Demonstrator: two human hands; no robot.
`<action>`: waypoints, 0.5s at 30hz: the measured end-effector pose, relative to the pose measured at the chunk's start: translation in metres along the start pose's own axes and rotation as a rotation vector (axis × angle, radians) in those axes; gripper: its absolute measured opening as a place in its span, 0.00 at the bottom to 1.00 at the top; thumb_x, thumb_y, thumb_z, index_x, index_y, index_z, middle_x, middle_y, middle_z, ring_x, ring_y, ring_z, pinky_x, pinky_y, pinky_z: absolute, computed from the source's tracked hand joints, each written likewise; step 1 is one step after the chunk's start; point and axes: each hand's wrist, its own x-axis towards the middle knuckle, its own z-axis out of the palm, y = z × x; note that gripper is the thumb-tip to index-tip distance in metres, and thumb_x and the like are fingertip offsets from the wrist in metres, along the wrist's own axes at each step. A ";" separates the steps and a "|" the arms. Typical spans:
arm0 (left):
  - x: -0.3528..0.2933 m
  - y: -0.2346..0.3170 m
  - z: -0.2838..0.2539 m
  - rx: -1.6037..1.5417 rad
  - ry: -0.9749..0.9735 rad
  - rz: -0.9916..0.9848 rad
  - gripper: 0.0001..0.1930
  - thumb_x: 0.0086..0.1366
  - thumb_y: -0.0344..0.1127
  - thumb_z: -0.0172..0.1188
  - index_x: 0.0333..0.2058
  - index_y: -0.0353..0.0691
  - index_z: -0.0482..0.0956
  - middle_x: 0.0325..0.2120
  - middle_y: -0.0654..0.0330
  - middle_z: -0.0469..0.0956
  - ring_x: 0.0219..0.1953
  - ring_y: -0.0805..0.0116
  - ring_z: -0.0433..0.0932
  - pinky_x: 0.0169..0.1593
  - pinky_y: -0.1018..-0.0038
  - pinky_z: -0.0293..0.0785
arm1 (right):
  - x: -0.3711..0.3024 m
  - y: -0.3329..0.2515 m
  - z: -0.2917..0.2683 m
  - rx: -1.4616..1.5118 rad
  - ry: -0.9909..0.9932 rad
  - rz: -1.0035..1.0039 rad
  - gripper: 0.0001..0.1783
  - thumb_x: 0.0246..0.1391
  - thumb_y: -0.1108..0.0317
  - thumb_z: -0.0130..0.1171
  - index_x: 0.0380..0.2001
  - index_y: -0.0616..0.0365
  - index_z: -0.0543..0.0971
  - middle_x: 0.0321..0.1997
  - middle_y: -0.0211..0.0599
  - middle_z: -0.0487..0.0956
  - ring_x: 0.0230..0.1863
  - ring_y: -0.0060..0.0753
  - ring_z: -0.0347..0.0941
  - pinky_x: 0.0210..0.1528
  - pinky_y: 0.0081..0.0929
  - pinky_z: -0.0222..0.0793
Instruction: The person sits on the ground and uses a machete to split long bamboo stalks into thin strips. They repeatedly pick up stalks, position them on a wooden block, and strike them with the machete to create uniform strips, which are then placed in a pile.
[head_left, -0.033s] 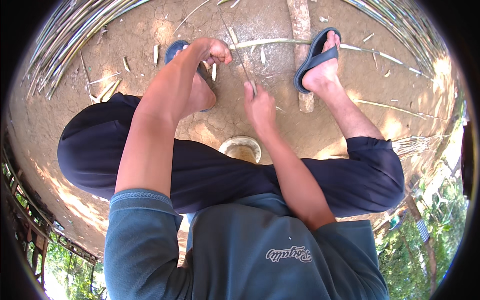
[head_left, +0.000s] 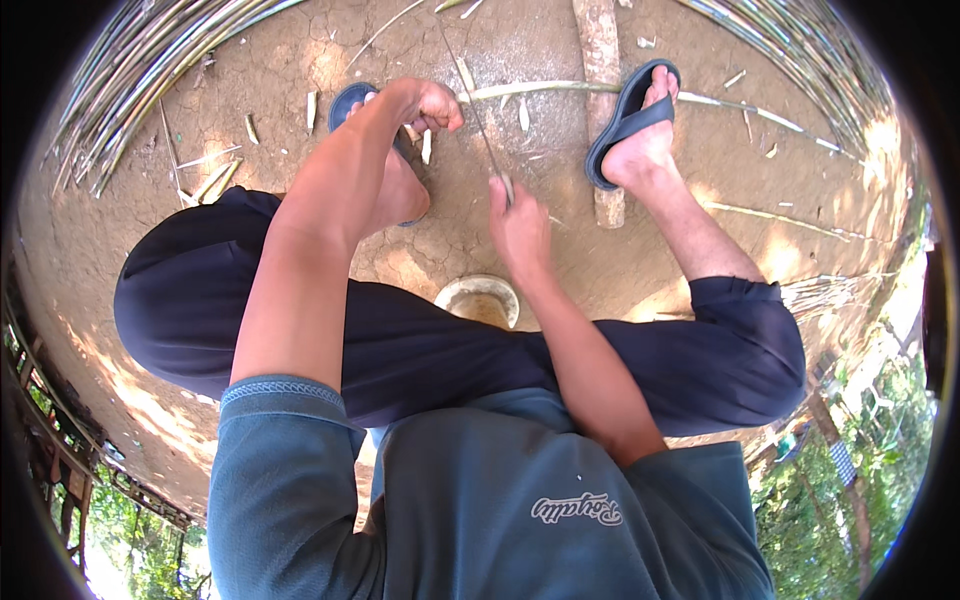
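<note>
My left hand (head_left: pixel 437 106) is closed round the left end of a pale green split stalk (head_left: pixel 540 88), beside my left sandal. The stalk runs right across a short log (head_left: pixel 600 55) and passes beneath my right sandal (head_left: pixel 628 125). In my right hand (head_left: pixel 522 222) is the handle of a knife, with fingers wrapped round it. The long, thin knife blade (head_left: pixel 486 143) points away from me and crosses the stalk right next to my left fist. Whether its edge bites into the stalk cannot be made out.
Bundles of long thin stalks lie at the far left (head_left: pixel 150 80) and far right (head_left: pixel 800 70). Pale shavings (head_left: pixel 312 105) are scattered over the bare earth. A round, pale-rimmed container (head_left: pixel 478 290) sits between my legs. Another thin stalk (head_left: pixel 770 215) lies to the right.
My right hand has come very slightly nearer to me with the knife. My left hand and the stalk look the same.
</note>
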 end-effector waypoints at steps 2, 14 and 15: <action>-0.002 0.002 0.006 0.022 0.070 0.026 0.16 0.54 0.33 0.54 0.11 0.52 0.61 0.08 0.74 0.52 0.10 0.78 0.46 0.17 0.74 0.43 | 0.000 0.005 0.002 0.010 0.024 0.002 0.26 0.63 0.48 0.47 0.39 0.62 0.80 0.31 0.65 0.79 0.36 0.68 0.76 0.42 0.56 0.71; -0.007 0.008 0.006 0.110 0.121 -0.010 0.14 0.54 0.32 0.57 0.13 0.51 0.65 0.07 0.72 0.55 0.10 0.77 0.49 0.18 0.75 0.49 | 0.007 -0.001 0.001 -0.042 0.002 -0.022 0.24 0.63 0.48 0.45 0.43 0.57 0.79 0.29 0.62 0.79 0.36 0.66 0.77 0.41 0.55 0.72; -0.008 0.006 0.011 0.107 0.123 -0.037 0.13 0.53 0.31 0.57 0.13 0.50 0.66 0.07 0.72 0.56 0.10 0.78 0.49 0.18 0.76 0.50 | 0.014 -0.007 0.003 -0.041 0.004 -0.010 0.24 0.63 0.48 0.45 0.43 0.57 0.79 0.29 0.62 0.79 0.36 0.66 0.77 0.41 0.55 0.72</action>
